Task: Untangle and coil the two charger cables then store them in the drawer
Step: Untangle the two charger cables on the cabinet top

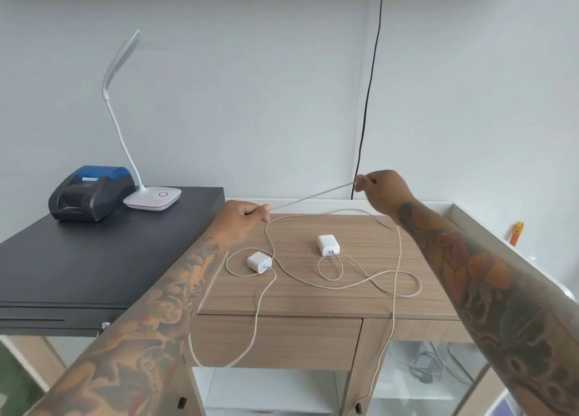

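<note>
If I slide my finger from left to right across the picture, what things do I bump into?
Printer → lamp → left hand → left charger → right charger → right hand → orange thing by the wall.

No legible text, brand, number or label appears; the only sign is a red ring symbol on the lamp base (152, 198), far left.

Left hand (247, 216), right hand (383, 190) pinch cable (313, 196) taut above desk (313, 299).

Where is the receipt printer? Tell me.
In the head view, the receipt printer sits far left on the black cabinet, touching or nearly touching the white desk lamp.
</note>
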